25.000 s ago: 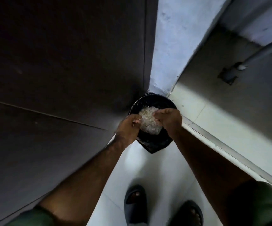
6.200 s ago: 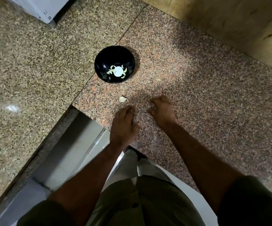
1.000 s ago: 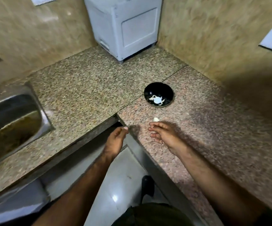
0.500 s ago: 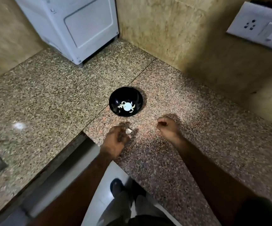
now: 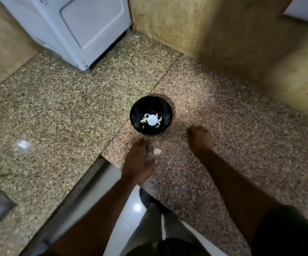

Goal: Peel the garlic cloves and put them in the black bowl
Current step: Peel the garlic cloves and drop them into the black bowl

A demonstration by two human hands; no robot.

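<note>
The black bowl (image 5: 150, 106) stands on the granite counter (image 5: 223, 145) and holds several peeled garlic cloves (image 5: 144, 120) around a bright reflection. A small pale garlic piece (image 5: 157, 150) lies on the counter just in front of the bowl. My left hand (image 5: 138, 163) rests flat on the counter with fingers straight, its fingertips beside that piece. My right hand (image 5: 201, 138) lies on the counter to the right of the bowl, fingers bent slightly down, holding nothing that I can see.
A white appliance (image 5: 72, 28) stands at the back left in the corner. Tiled walls (image 5: 223, 34) close the back and right, with a white socket plate (image 5: 306, 10) at the top right. The counter's inner edge (image 5: 101, 157) drops to the floor below my arms.
My left hand has flattened beside the garlic piece, which now lies free at its fingertips. My right hand has uncurled and moved up beside the bowl. The view moved closer.
</note>
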